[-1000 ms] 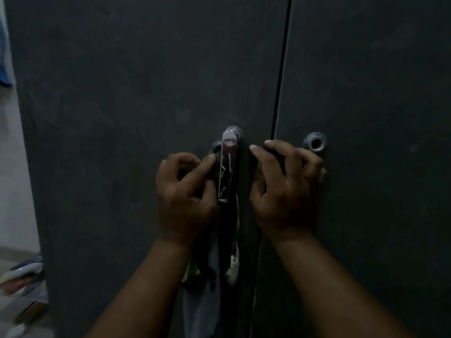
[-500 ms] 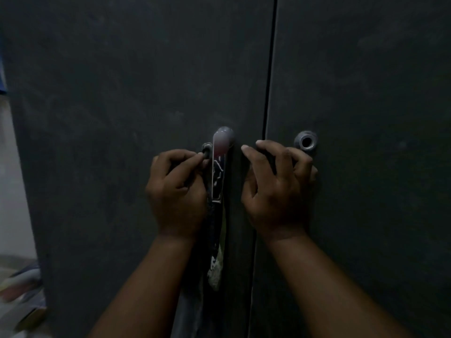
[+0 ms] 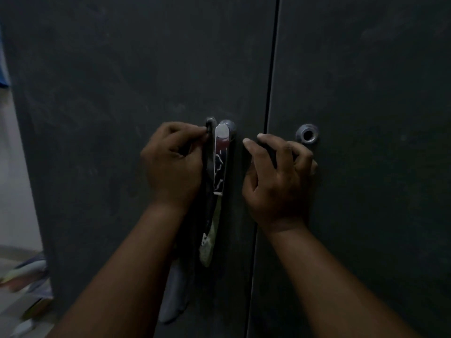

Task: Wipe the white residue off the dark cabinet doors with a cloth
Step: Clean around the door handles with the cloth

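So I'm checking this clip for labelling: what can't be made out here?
Head view only:
- White residue on the cabinet doors: light too dim to tell.
- Cloth: upper part hidden behind the handle and left hand.
- Right hand: whatever its fingers curl over is hidden.

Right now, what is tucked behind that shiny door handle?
A dark cloth runs behind the chrome handle and hangs below it, pale patterned end showing. The left hand pinches its top. The handle covers the cloth's middle.

A pale wall (image 3: pixel 14 167) shows at far left; blurred, colourful clutter (image 3: pixel 26 284) lies on the floor (image 3: pixel 12 254) below it.
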A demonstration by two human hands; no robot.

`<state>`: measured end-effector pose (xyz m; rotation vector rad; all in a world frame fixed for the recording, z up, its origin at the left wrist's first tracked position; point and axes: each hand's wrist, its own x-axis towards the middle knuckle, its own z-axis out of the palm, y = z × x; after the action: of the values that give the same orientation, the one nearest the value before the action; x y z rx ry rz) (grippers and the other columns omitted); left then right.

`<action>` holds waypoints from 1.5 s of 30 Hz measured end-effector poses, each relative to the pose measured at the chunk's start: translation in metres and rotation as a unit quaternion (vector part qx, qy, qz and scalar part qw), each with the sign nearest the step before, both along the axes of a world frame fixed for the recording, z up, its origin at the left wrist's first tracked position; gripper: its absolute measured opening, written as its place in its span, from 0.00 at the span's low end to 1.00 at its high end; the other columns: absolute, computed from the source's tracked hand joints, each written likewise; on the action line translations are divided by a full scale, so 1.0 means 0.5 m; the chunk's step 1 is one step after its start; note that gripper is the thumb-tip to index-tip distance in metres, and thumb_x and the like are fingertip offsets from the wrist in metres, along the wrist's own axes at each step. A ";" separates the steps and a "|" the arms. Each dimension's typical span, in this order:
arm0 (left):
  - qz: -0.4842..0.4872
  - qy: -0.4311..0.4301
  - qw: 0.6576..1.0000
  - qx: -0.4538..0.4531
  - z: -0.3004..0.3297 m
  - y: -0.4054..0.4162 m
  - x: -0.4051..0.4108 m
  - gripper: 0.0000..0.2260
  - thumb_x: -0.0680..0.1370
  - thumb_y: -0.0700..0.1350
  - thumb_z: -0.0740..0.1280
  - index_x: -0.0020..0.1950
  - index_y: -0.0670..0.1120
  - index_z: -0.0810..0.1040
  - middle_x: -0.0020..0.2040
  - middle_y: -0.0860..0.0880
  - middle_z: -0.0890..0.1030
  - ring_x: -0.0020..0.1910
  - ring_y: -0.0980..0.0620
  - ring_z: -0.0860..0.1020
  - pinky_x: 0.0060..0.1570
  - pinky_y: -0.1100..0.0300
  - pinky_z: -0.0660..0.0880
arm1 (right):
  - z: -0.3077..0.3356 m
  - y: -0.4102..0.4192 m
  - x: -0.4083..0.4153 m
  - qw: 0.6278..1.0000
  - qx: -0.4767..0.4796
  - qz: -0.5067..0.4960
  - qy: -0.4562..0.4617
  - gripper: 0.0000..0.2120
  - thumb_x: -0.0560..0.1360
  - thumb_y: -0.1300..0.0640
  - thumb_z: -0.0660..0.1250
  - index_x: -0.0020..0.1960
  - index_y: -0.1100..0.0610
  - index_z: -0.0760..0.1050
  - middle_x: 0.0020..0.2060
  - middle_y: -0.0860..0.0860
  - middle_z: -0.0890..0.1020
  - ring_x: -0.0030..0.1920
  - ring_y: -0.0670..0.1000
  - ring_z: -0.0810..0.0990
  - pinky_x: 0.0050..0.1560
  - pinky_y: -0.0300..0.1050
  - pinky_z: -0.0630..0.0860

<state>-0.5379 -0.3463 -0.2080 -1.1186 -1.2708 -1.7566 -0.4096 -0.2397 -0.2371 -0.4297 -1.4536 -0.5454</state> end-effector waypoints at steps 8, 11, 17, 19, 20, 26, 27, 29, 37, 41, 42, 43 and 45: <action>0.059 0.128 0.988 -0.060 -0.143 -0.018 -0.006 0.08 0.73 0.28 0.75 0.48 0.39 0.86 0.48 0.50 0.80 0.45 0.45 0.81 0.45 0.55 0.78 | -0.001 0.005 -0.003 1.000 0.006 -0.005 0.007 0.15 0.77 0.58 0.66 0.61 0.49 0.84 0.61 0.49 0.83 0.59 0.55 0.72 0.56 0.55 0.70; 0.059 0.011 0.997 -0.045 -0.136 -0.025 -0.003 0.05 0.76 0.31 0.74 0.47 0.40 0.85 0.45 0.47 0.83 0.44 0.44 0.82 0.46 0.48 0.79 | 0.000 0.004 -0.003 1.000 0.007 0.004 0.008 0.15 0.78 0.58 0.65 0.60 0.49 0.84 0.60 0.49 0.83 0.59 0.55 0.71 0.56 0.55 0.69; -0.068 -0.096 0.991 0.069 -0.002 -0.027 0.041 0.02 0.81 0.40 0.71 0.50 0.46 0.83 0.43 0.54 0.83 0.41 0.64 0.81 0.41 0.69 0.76 | 0.000 0.002 -0.003 1.000 0.004 -0.007 0.006 0.15 0.76 0.59 0.67 0.60 0.49 0.84 0.60 0.49 0.83 0.59 0.55 0.71 0.55 0.55 0.70; -0.063 -0.019 0.996 0.063 -0.007 -0.017 0.066 0.05 0.80 0.35 0.71 0.49 0.45 0.83 0.44 0.49 0.83 0.44 0.57 0.82 0.46 0.66 0.75 | 0.000 0.002 -0.002 1.000 0.006 -0.011 0.008 0.15 0.75 0.58 0.68 0.60 0.49 0.84 0.60 0.49 0.83 0.59 0.55 0.71 0.55 0.55 0.70; -0.040 0.030 0.998 0.048 -0.028 -0.011 0.074 0.05 0.79 0.33 0.72 0.49 0.42 0.83 0.45 0.47 0.82 0.45 0.52 0.81 0.47 0.64 0.75 | 0.000 0.002 -0.001 1.000 0.006 -0.007 0.005 0.15 0.75 0.57 0.69 0.60 0.49 0.84 0.60 0.49 0.83 0.59 0.55 0.71 0.56 0.55 0.69; 0.008 0.142 0.990 -0.018 -0.195 -0.001 0.063 0.04 0.77 0.35 0.75 0.50 0.36 0.86 0.49 0.44 0.79 0.47 0.46 0.79 0.45 0.54 0.78 | -0.002 0.005 -0.001 1.000 -0.004 0.000 0.001 0.15 0.77 0.58 0.68 0.61 0.50 0.84 0.61 0.50 0.83 0.60 0.55 0.71 0.58 0.55 0.68; 0.005 0.140 0.990 -0.024 -0.202 0.000 0.059 0.04 0.76 0.35 0.75 0.50 0.36 0.86 0.49 0.44 0.78 0.46 0.45 0.79 0.44 0.54 0.78 | -0.002 0.005 -0.002 1.000 -0.003 -0.001 0.001 0.15 0.77 0.58 0.67 0.61 0.49 0.84 0.61 0.49 0.83 0.60 0.55 0.71 0.58 0.55 0.68; 0.007 0.142 0.989 -0.031 -0.200 0.003 0.053 0.04 0.75 0.33 0.75 0.49 0.35 0.86 0.47 0.43 0.78 0.45 0.46 0.79 0.43 0.56 0.77 | -0.002 0.006 -0.003 1.000 0.002 -0.003 0.002 0.15 0.77 0.57 0.67 0.61 0.49 0.84 0.61 0.49 0.83 0.60 0.55 0.71 0.57 0.55 0.69; 0.049 0.124 0.991 0.002 -0.179 -0.003 0.067 0.05 0.75 0.31 0.74 0.50 0.35 0.85 0.48 0.43 0.77 0.45 0.49 0.77 0.50 0.65 0.73 | -0.004 0.006 -0.003 1.000 0.011 -0.004 0.012 0.14 0.78 0.57 0.66 0.60 0.49 0.84 0.61 0.48 0.83 0.60 0.55 0.71 0.56 0.56 0.70; 0.057 0.044 0.996 0.044 -0.075 -0.011 0.065 0.02 0.78 0.34 0.74 0.47 0.40 0.85 0.45 0.45 0.79 0.44 0.53 0.77 0.48 0.68 0.71 | -0.002 0.003 0.000 1.000 0.011 -0.001 0.008 0.14 0.77 0.57 0.66 0.60 0.48 0.84 0.61 0.48 0.83 0.60 0.55 0.71 0.56 0.55 0.70; 0.050 0.038 0.997 0.040 -0.046 -0.013 0.061 0.01 0.78 0.36 0.74 0.47 0.41 0.85 0.44 0.47 0.80 0.43 0.53 0.78 0.46 0.68 0.71 | -0.003 0.003 0.000 1.000 0.011 0.000 0.006 0.15 0.77 0.57 0.67 0.60 0.49 0.84 0.61 0.48 0.83 0.59 0.55 0.71 0.56 0.55 0.70; 0.041 0.042 0.998 0.034 -0.021 -0.015 0.057 0.01 0.78 0.37 0.74 0.47 0.43 0.85 0.45 0.48 0.80 0.43 0.54 0.78 0.46 0.68 0.72 | -0.003 0.003 0.000 1.000 0.009 0.001 0.004 0.15 0.77 0.58 0.67 0.60 0.49 0.84 0.61 0.48 0.83 0.59 0.55 0.71 0.57 0.55 0.70; 0.019 0.057 0.998 0.022 0.013 -0.019 0.049 0.01 0.78 0.39 0.74 0.47 0.44 0.85 0.45 0.51 0.80 0.43 0.56 0.78 0.45 0.69 0.72 | -0.003 0.002 0.000 1.000 0.006 0.002 0.002 0.15 0.76 0.58 0.68 0.61 0.49 0.84 0.61 0.49 0.83 0.60 0.55 0.71 0.57 0.56 0.69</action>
<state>-0.5136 -0.3560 -0.2015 -1.1453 -1.1718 -1.6606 -0.4097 -0.2387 -0.2385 -0.4178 -1.4474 -0.5492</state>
